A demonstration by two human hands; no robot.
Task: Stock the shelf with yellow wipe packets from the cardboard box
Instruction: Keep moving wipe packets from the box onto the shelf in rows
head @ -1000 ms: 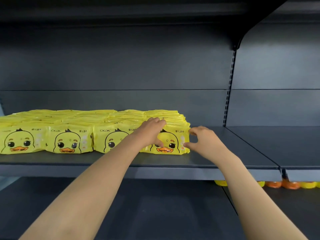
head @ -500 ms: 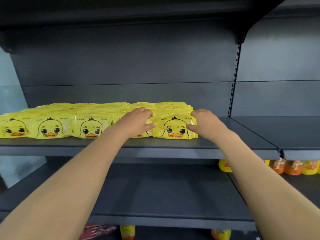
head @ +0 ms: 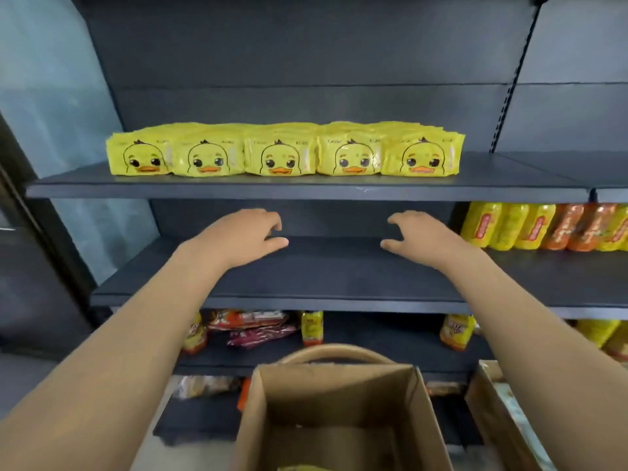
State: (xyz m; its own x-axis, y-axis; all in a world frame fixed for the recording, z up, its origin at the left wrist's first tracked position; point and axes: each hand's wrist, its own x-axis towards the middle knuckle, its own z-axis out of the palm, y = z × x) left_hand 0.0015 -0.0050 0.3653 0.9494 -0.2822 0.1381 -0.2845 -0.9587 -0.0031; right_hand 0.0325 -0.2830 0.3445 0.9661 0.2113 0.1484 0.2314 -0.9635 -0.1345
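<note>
The yellow wipe packets [head: 283,158] are stood upright in five columns side by side, duck faces forward, along the front edge of the upper shelf [head: 306,192]. The row starts near that shelf's left end and stops short of its right end, and more packets are ranked behind the front ones towards the back panel. The cardboard box [head: 339,399] is seen low in the view, open-topped, in front of the shelving; a strip of yellow [head: 302,468] shows at its bottom, cut off by the frame, and what it is cannot be told. The left hand [head: 244,232] and right hand [head: 424,232] are held apart in the air before the middle shelf [head: 333,277], below the packets and touching none of them. Nothing is gripped by either hand: the fingers are loosely curled and the thumbs are turned inward towards each other. Yellow and orange bags [head: 543,226] are lined up at the right end of the middle shelf. Mixed snack packs [head: 251,326] lie on the shelf beneath, and a second box [head: 492,406] is seen at the right of the cardboard box
</note>
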